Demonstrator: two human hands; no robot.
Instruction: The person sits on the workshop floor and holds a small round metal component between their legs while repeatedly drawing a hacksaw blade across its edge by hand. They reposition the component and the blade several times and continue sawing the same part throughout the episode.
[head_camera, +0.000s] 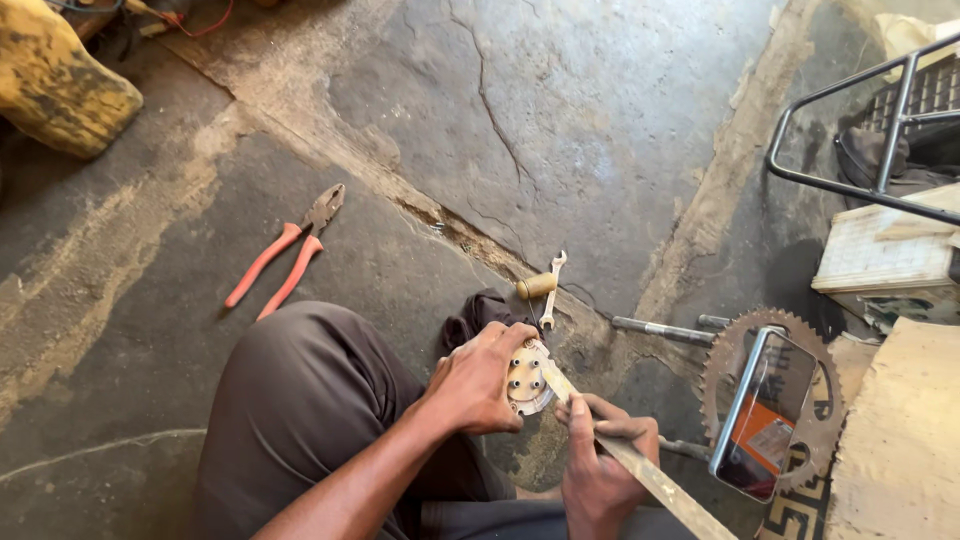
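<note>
Left hand (478, 385) gripped a round pale metal plate with bolt holes (527, 380); right hand (600, 465) held a long flat metal file (640, 470) against its edge. Filing appeared unfinished.

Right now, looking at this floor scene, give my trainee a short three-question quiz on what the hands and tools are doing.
1. True or false: the left hand grips the round metal plate.
2. What does the right hand press against that plate? A) a long flat metal tool B) the pliers C) the small wrench
3. What colour are the handles of the pliers lying on the concrete floor?

Key: 1 true; 2 A, the long flat metal tool; the small wrench lies apart on the floor; 3 orange-red.
</note>
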